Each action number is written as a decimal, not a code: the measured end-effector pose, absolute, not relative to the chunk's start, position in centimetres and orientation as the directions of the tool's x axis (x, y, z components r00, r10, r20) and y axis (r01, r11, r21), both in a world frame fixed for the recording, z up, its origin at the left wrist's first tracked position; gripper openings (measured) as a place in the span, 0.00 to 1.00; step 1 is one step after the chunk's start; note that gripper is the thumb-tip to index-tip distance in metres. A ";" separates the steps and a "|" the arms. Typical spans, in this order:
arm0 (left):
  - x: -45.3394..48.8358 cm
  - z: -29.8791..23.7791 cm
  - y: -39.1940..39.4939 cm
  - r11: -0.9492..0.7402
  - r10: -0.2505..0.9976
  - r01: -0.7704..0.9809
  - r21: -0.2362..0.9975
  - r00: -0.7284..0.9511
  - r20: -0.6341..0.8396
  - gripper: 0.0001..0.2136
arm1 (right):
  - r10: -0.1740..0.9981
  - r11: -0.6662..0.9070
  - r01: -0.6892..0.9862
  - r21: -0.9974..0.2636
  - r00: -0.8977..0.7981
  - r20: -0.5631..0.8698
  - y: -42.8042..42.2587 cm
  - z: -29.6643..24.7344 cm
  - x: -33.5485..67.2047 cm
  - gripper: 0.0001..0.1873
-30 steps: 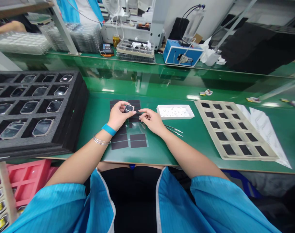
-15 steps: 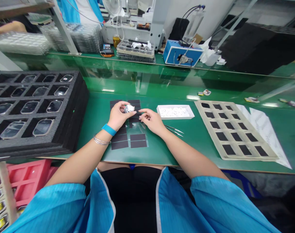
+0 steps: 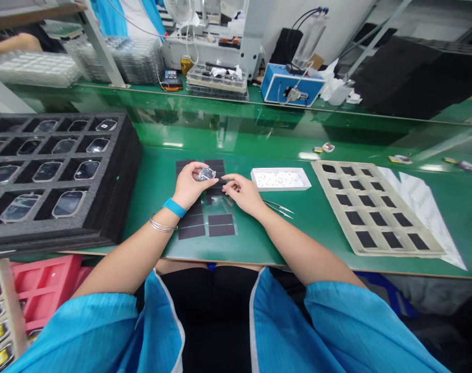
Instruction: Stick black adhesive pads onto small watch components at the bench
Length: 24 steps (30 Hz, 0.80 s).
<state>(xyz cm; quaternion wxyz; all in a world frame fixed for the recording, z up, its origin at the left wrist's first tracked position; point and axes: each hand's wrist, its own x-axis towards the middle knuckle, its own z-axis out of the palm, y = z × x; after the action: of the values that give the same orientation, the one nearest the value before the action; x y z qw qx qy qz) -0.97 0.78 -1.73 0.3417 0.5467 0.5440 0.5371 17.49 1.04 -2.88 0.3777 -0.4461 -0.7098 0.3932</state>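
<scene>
We see our left hand [image 3: 189, 178] holding a small, shiny, watch-like part [image 3: 205, 175] between thumb and fingers, just above black strips [image 3: 220, 219] on the green bench [image 3: 267, 243]. We seem to grip it by its edge so its face stays uncovered. The right hand [image 3: 241, 191] is beside it, fingers bent and tips drawn narrowly together; we cannot tell whether they pinch anything. Both forearms angle inward, palms low, perhaps for steadiness. Tweezers [image 3: 279, 208] and a white box [image 3: 286, 188] lie to the right, likely placed for easy reach. A foam tray [image 3: 70, 229] at left probably keeps similar pieces apart; a beige tray [image 3: 367, 219] at right holds dark rectangles in separate pockets.
</scene>
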 end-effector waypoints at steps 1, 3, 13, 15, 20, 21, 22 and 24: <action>-1.0 -1.8 0.8 -0.175 0.962 0.227 0.958 -0.167 0.215 0.21 | 0.930 0.296 0.337 -0.894 -0.318 0.187 1.0 -2.9 17.5 0.14; -1.0 -1.8 0.8 -0.174 0.963 0.227 0.958 -0.164 0.214 0.21 | 0.927 0.303 0.341 -0.890 -0.320 0.193 1.0 -2.8 17.5 0.13; -0.9 -1.9 0.8 -0.187 0.962 0.234 0.954 -0.152 0.226 0.20 | 0.927 0.306 0.346 -0.887 -0.322 0.194 1.0 -2.8 17.5 0.14; -0.9 -1.9 0.8 -0.192 0.961 0.239 0.952 -0.148 0.232 0.20 | 0.926 0.306 0.345 -0.888 -0.323 0.194 1.1 -2.9 17.5 0.13; -0.9 -1.9 0.8 -0.197 0.963 0.238 0.951 -0.132 0.233 0.20 | 0.926 0.310 0.344 -0.886 -0.322 0.199 1.1 -2.9 17.5 0.13; -0.9 -1.9 0.7 -0.197 0.964 0.237 0.951 -0.130 0.232 0.20 | 0.925 0.312 0.344 -0.885 -0.322 0.201 1.1 -2.9 17.5 0.13; -0.9 -1.9 0.7 -0.198 0.964 0.236 0.951 -0.128 0.232 0.20 | 0.925 0.313 0.343 -0.885 -0.323 0.202 1.1 -2.9 17.5 0.13; -0.9 -1.8 0.7 -0.201 0.964 0.240 0.950 -0.124 0.236 0.20 | 0.925 0.310 0.341 -0.887 -0.323 0.200 1.1 -3.0 17.5 0.13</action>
<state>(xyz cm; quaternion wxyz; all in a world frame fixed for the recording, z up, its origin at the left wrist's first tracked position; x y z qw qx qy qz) -0.86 0.68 -1.82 0.3422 0.5666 0.5312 0.5288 17.50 1.09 -2.95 0.3781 -0.4422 -0.7157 0.3864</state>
